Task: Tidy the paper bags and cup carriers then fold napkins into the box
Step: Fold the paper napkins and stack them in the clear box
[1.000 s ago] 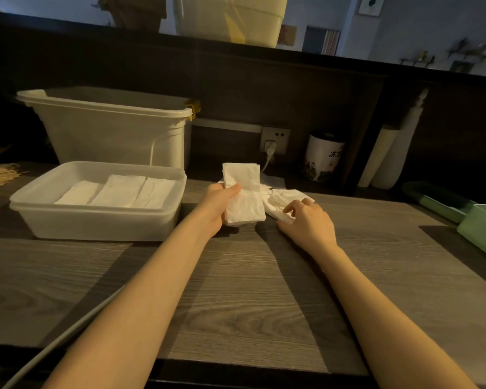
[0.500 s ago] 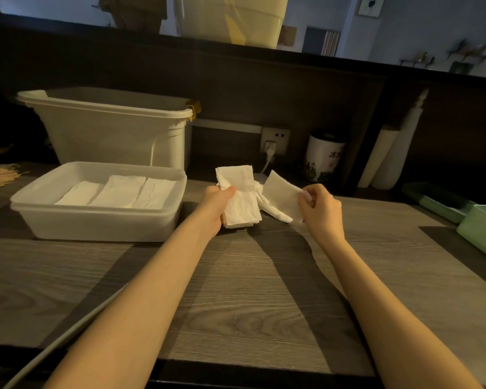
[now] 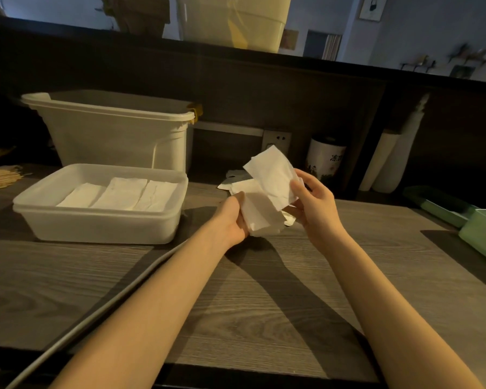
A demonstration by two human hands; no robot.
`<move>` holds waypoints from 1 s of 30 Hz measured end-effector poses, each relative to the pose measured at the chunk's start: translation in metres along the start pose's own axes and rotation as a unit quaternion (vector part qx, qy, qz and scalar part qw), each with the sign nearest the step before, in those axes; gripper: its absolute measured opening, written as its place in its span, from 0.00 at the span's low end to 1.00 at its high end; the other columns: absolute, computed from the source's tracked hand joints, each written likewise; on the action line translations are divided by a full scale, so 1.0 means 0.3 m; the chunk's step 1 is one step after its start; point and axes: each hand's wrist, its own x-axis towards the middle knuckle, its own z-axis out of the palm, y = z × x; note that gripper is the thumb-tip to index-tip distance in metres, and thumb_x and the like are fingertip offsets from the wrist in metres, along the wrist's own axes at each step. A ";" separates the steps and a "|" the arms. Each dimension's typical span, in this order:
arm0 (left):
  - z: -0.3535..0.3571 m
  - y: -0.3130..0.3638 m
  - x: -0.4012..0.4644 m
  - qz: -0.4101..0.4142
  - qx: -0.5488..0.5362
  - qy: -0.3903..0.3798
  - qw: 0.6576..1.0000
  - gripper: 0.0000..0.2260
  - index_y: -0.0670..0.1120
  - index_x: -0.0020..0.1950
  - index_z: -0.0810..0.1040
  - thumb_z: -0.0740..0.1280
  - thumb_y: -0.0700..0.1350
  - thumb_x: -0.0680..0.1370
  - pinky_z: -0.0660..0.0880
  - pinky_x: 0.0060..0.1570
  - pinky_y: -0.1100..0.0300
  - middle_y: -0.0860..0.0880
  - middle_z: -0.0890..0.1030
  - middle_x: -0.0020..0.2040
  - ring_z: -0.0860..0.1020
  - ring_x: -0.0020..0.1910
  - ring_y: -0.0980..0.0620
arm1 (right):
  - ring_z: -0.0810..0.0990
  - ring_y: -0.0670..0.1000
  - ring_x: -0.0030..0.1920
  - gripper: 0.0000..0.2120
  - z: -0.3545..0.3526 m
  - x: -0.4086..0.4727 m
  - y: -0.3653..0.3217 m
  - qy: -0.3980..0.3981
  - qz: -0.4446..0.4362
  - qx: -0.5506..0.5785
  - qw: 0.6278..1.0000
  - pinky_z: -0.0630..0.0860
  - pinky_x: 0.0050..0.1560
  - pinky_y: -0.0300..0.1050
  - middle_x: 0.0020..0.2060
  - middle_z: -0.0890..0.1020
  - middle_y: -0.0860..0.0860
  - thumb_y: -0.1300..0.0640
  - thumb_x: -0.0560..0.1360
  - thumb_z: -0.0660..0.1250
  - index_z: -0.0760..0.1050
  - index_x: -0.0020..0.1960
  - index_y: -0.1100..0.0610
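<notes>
My left hand (image 3: 232, 217) grips a folded white napkin (image 3: 260, 213) above the wooden counter. My right hand (image 3: 313, 203) pinches a second napkin (image 3: 272, 175) by its right edge and holds it over the first one. More loose napkins (image 3: 233, 182) lie on the counter just behind my hands. To the left stands the shallow clear plastic box (image 3: 96, 223), with three folded napkins (image 3: 124, 193) lying flat side by side in it.
A tall white bin (image 3: 118, 136) stands behind the box. Brown paper bags (image 3: 0, 178) lie at the far left. A printed cup (image 3: 324, 158) and white rolls (image 3: 390, 161) stand at the back; green trays (image 3: 480, 231) are at right. A grey cable (image 3: 96, 313) crosses the counter.
My right hand lifted a napkin off the pile and brought it leftward over the one in my left hand. Both hands rose a little from the counter.
</notes>
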 end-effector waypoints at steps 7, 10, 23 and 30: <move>0.019 0.002 -0.018 0.046 0.055 -0.062 0.996 0.17 0.46 0.69 0.66 0.54 0.50 0.82 0.78 0.39 0.54 0.43 0.76 0.60 0.78 0.49 0.47 | 0.80 0.49 0.47 0.09 0.008 -0.009 0.037 0.013 0.018 -0.139 0.990 0.79 0.33 0.35 0.51 0.77 0.52 0.57 0.79 0.61 0.72 0.58 0.52; 0.023 -0.006 -0.020 0.074 0.114 -0.037 0.990 0.17 0.46 0.70 0.64 0.58 0.43 0.81 0.77 0.44 0.52 0.44 0.75 0.60 0.76 0.51 0.47 | 0.77 0.45 0.47 0.10 0.013 -0.012 0.036 0.003 -0.027 -0.228 0.973 0.75 0.33 0.33 0.53 0.76 0.49 0.54 0.79 0.60 0.72 0.60 0.52; 0.033 -0.016 -0.019 0.067 0.113 -0.030 0.991 0.15 0.45 0.67 0.67 0.54 0.47 0.82 0.74 0.52 0.48 0.43 0.76 0.60 0.76 0.57 0.44 | 0.75 0.40 0.42 0.03 -0.017 0.001 0.020 0.093 -0.178 -0.268 0.942 0.72 0.39 0.30 0.41 0.76 0.42 0.56 0.77 0.65 0.72 0.48 0.54; 0.030 -0.008 -0.033 0.046 0.062 -0.055 0.995 0.11 0.47 0.60 0.71 0.53 0.46 0.83 0.75 0.41 0.52 0.46 0.79 0.46 0.78 0.45 0.47 | 0.80 0.49 0.48 0.04 -0.008 0.011 0.011 0.028 -0.027 -0.096 0.995 0.80 0.41 0.39 0.48 0.80 0.51 0.56 0.78 0.63 0.73 0.51 0.55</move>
